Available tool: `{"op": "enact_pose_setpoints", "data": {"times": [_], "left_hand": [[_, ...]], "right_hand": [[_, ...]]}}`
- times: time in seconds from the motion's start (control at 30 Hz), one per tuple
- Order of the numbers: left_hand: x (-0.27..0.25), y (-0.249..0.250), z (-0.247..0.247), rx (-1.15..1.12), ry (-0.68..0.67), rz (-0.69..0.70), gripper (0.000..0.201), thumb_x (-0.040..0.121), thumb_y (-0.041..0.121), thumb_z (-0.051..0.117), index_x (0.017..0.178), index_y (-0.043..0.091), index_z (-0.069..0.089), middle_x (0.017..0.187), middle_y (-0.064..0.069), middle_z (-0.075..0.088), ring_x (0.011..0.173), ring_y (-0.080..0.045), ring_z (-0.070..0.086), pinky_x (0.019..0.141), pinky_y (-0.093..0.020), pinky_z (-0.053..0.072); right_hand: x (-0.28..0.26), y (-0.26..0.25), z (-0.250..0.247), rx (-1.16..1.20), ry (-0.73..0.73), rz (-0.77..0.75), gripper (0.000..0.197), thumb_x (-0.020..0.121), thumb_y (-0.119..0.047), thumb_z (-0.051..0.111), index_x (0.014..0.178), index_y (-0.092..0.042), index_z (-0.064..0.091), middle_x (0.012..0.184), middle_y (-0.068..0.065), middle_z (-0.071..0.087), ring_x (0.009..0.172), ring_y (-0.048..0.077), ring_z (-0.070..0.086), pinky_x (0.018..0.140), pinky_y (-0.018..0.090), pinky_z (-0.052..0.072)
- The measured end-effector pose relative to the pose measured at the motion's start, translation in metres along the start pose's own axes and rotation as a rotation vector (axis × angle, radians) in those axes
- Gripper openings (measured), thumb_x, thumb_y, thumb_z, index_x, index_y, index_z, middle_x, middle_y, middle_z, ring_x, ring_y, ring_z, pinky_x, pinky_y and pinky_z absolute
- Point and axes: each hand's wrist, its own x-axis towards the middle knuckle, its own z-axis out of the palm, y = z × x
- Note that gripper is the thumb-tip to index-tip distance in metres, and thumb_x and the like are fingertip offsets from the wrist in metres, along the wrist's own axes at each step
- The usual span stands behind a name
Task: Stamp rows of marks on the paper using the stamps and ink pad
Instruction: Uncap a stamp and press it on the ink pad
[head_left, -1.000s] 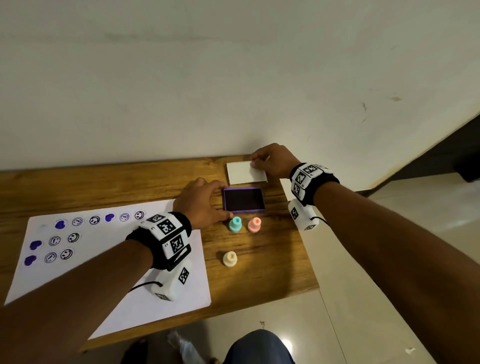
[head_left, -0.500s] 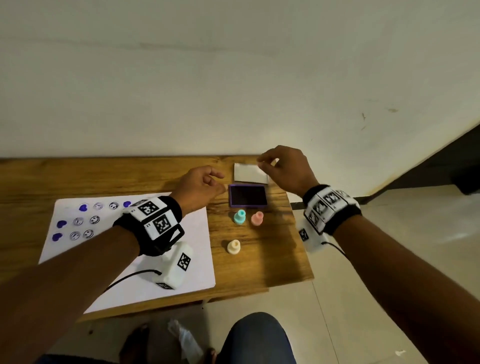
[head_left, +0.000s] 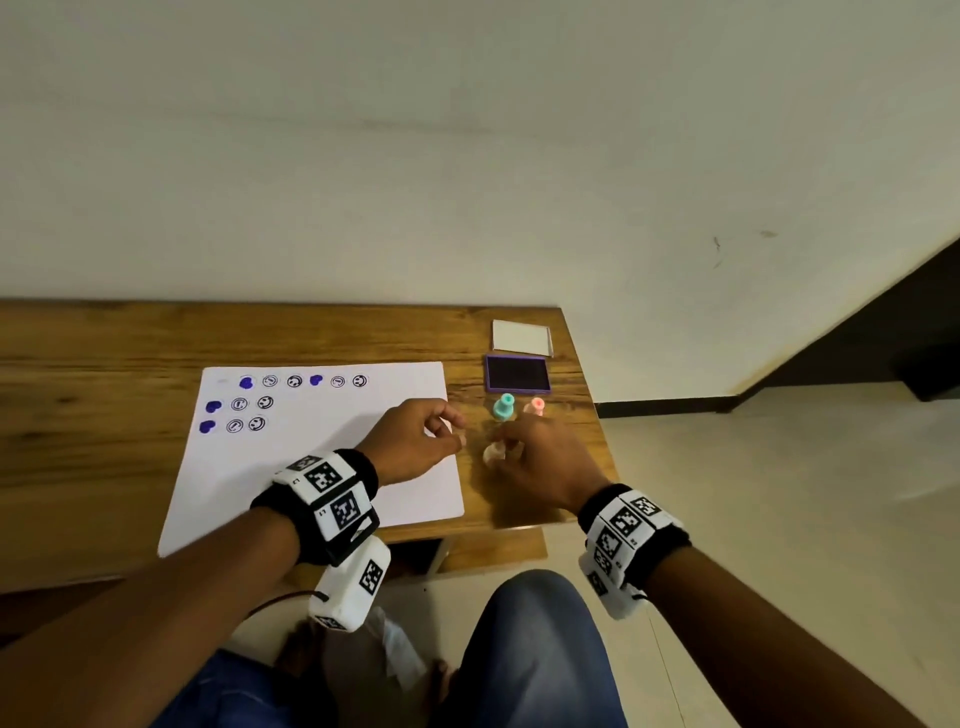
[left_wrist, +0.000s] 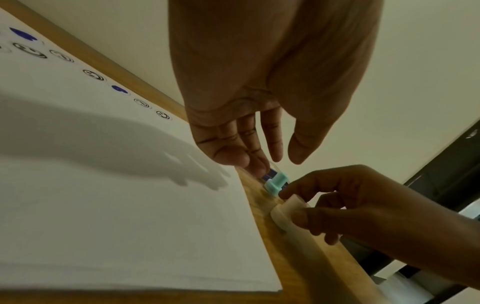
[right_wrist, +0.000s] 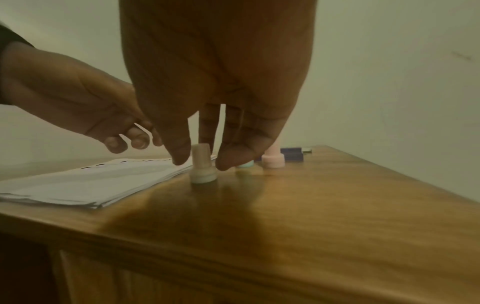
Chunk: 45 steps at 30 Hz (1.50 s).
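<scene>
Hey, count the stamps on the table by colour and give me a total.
Teal stamp: 1
Pink stamp: 1
Cream stamp: 1
Total: 3

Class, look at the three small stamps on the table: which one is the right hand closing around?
The cream stamp, standing nearest the table's front edge. The right hand has its fingers on either side of it, while the teal stamp and pink stamp stand untouched by the ink pad.
</scene>
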Motion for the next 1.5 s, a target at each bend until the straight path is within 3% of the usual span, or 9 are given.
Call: {"op": "enact_pose_setpoints", "data": {"times": [0.17,0.3,0.4,0.5,0.6,0.8,1.13,1.4,1.5], "left_hand": [[-0.010,0.005,0.003,-0.005,0.007,0.026,0.027,0.086,0.019,0.068,0.113,0.025,0.065,0.100,0.003,0.066,0.094,-0.015,0.062,0.085,-0.027,0.050],[-0.014,0.013,0.011,-0.102,-0.055,0.047,0.055,0.084,0.015,0.071,0.135,0.025,0.052,0.125,0.005,0.059,0.100,-0.016,0.065,0.077,-0.020,0.049],[-0.018,0.024,0.021,-0.228,-0.022,0.099,0.058,0.083,0.012,0.072,0.136,0.023,0.051,0.117,0.012,0.061,0.092,-0.004,0.063,0.072,-0.013,0.051],[-0.015,0.032,0.030,-0.320,0.042,0.138,0.049,0.080,0.012,0.075,0.126,0.020,0.061,0.111,0.007,0.069,0.095,-0.011,0.068,0.088,-0.035,0.057],[-0.011,0.033,0.034,-0.331,0.086,0.132,0.043,0.080,0.017,0.075,0.122,0.017,0.066,0.111,-0.001,0.072,0.101,-0.017,0.069,0.092,-0.041,0.056],[-0.011,0.034,0.037,-0.356,0.064,0.129,0.040,0.078,0.018,0.077,0.117,0.017,0.068,0.104,0.002,0.074,0.095,-0.008,0.071,0.091,-0.031,0.056],[-0.008,0.038,0.042,-0.387,0.070,0.122,0.041,0.081,0.013,0.075,0.121,0.014,0.067,0.111,-0.002,0.073,0.100,-0.014,0.070,0.090,-0.038,0.057],[-0.008,0.040,0.037,-0.613,0.061,0.044,0.036,0.083,0.006,0.070,0.119,0.007,0.066,0.100,-0.010,0.075,0.095,-0.021,0.072,0.086,-0.036,0.057],[-0.006,0.031,0.033,-0.492,0.079,0.085,0.036,0.076,0.008,0.078,0.111,0.014,0.071,0.105,-0.002,0.074,0.096,-0.016,0.070,0.086,-0.031,0.057]], "right_hand": [[0.006,-0.001,-0.002,0.060,-0.002,0.070,0.024,0.090,-0.037,0.069,0.107,-0.021,0.072,0.099,-0.003,0.073,0.086,0.012,0.063,0.074,0.024,0.050],[0.003,-0.009,-0.020,0.449,0.152,0.147,0.020,0.086,-0.032,0.075,0.099,-0.018,0.077,0.087,-0.005,0.075,0.078,0.008,0.068,0.071,0.024,0.056],[-0.002,-0.012,-0.029,0.814,0.181,0.213,0.012,0.087,-0.020,0.074,0.096,-0.012,0.078,0.084,0.005,0.076,0.073,0.011,0.069,0.065,0.019,0.053],[-0.006,-0.009,-0.031,0.976,0.172,0.249,0.013,0.088,-0.015,0.072,0.095,-0.006,0.077,0.084,0.009,0.076,0.068,0.010,0.066,0.060,0.015,0.050],[-0.008,-0.005,-0.027,1.029,0.182,0.257,0.013,0.089,-0.015,0.072,0.092,-0.005,0.078,0.078,0.009,0.074,0.065,0.011,0.062,0.061,0.019,0.050],[-0.011,0.006,-0.024,1.072,0.163,0.230,0.017,0.090,-0.017,0.070,0.093,-0.001,0.077,0.083,0.023,0.070,0.072,0.023,0.060,0.073,0.037,0.049],[-0.014,0.014,-0.033,1.072,0.158,0.119,0.018,0.093,-0.008,0.066,0.103,0.004,0.074,0.080,0.000,0.075,0.068,0.002,0.065,0.065,0.015,0.049],[-0.020,0.035,-0.040,1.318,0.312,0.190,0.014,0.093,-0.004,0.061,0.095,-0.003,0.075,0.080,0.004,0.073,0.069,0.008,0.062,0.069,0.026,0.048],[-0.025,0.049,-0.044,1.182,0.333,0.207,0.011,0.091,-0.009,0.067,0.094,-0.003,0.076,0.080,0.010,0.072,0.070,0.012,0.061,0.068,0.027,0.048]]}}
